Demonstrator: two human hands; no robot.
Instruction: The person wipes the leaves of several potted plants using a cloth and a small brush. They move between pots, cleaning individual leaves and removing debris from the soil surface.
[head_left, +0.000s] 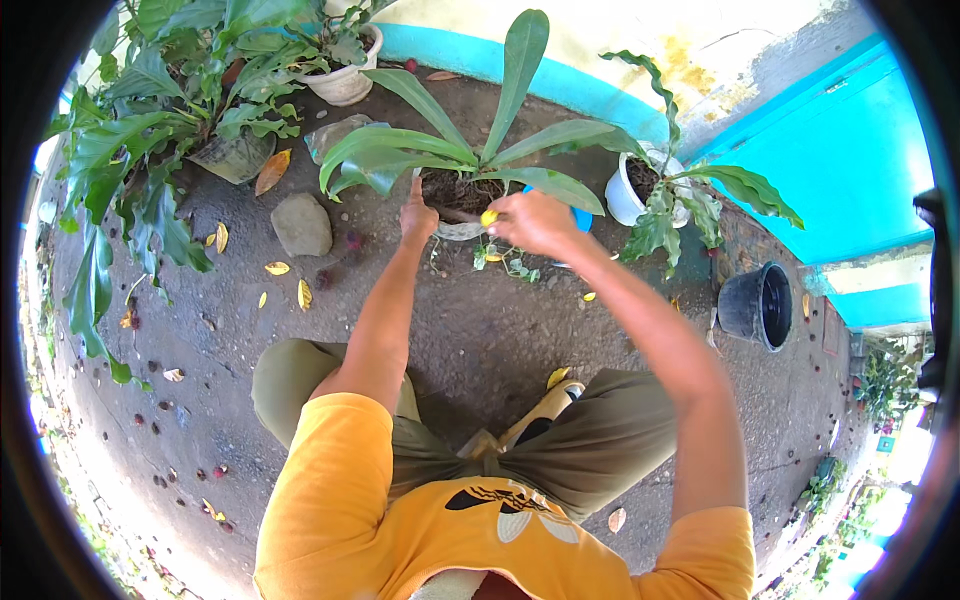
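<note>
Straight ahead of me stands a potted fern with long strap leaves (517, 82), its pot (459, 231) pale and filled with dark soil (457, 191). My left hand (418, 217) is at the pot's left side, index finger extended along the rim, with nothing seen in it. My right hand (531, 221) is closed around a tool with a yellow handle end (489, 218); a thin brownish part reaches left from it over the soil. A blue object (581, 219) shows partly behind that hand. A small trailing vine (517, 266) lies below the pot.
A grey stone (301, 225) lies to the left, near large leafy plants (150, 135) in pots. On the right are a white pot (624, 196) with a wavy-leaved plant and a black bucket (756, 307). A painted wall (450, 49) runs behind. Fallen leaves (277, 268) dot the ground.
</note>
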